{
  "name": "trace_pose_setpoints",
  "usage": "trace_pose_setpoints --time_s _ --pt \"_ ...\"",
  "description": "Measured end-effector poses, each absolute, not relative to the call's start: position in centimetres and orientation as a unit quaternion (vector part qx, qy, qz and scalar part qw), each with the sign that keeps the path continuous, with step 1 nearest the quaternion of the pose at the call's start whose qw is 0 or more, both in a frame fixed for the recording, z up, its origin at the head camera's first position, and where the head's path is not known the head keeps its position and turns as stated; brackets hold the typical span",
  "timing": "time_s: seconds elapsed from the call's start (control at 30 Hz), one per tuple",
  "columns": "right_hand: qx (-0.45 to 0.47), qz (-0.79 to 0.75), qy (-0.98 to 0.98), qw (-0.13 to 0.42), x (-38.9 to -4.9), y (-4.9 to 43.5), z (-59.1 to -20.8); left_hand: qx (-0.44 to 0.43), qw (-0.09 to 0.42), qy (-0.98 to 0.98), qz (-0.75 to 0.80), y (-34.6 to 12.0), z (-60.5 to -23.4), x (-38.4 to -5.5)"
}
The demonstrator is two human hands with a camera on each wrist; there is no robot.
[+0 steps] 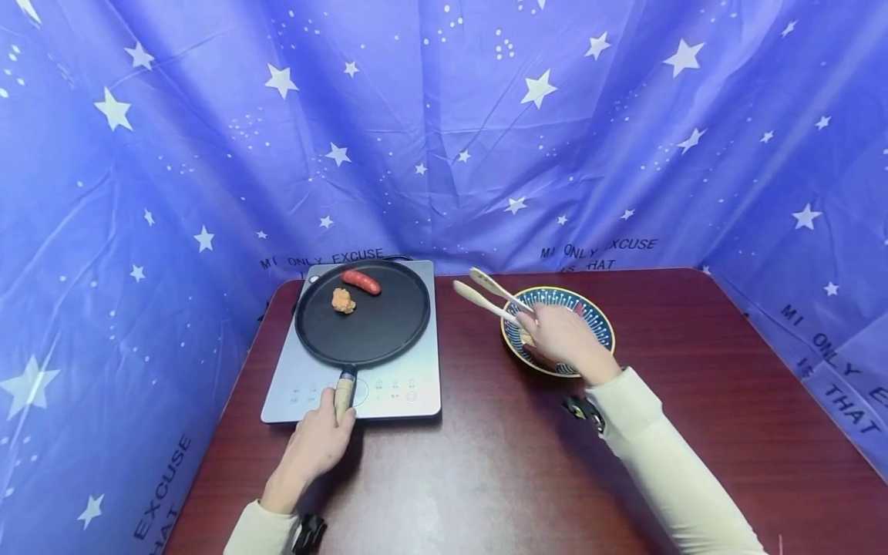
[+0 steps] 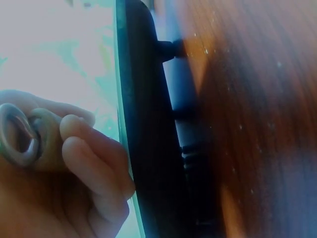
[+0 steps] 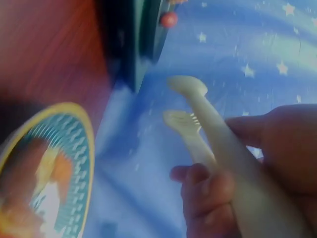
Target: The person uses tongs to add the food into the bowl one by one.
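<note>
My left hand (image 1: 319, 439) grips the wooden handle (image 1: 343, 397) of a flat black frying pan (image 1: 375, 331). In the left wrist view, its fingers (image 2: 94, 163) curl round the handle's ringed end. A red sausage (image 1: 361, 282) and a golden fried piece of food (image 1: 343, 301) lie in the pan, toward its far left. Over a patterned blue bowl (image 1: 598, 324), my right hand (image 1: 565, 335) holds pale tongs (image 1: 479, 299), whose ends point left and stand apart. Nothing shows between these ends in the right wrist view. Food in the bowl is partly hidden by the hand.
Beneath the pan is a silver induction cooker (image 1: 280, 397) on the left of the dark red wooden table (image 1: 486, 462). A blue curtain (image 1: 430, 139) with white stars hangs behind the table and along both sides.
</note>
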State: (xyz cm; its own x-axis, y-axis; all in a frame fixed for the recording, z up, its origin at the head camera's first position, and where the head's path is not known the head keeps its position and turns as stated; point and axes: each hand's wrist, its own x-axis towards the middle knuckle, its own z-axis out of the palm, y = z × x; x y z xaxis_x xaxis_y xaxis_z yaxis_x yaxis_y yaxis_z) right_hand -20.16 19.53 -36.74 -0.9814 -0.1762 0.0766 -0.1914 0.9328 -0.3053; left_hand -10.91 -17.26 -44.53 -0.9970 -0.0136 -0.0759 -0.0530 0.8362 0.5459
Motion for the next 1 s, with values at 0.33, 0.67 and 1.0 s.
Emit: trace_pose_setpoints --time_s 0.33,0.67,1.0 --pt "0.020 0.138 -0.990 0.011 -18.2 24.0 -38.6 -0.016 0.033 0.959 0.283 -17.3 -44.3 -10.9" --pt "0.017 0.119 -0.993 0.008 -17.9 25.5 -39.7 -0.016 0.034 0.957 0.287 -17.2 -44.4 -10.8" --pt "0.018 0.112 -0.993 -0.018 -17.7 26.5 -40.4 -0.018 0.034 0.957 0.286 -17.3 -44.6 -10.8"
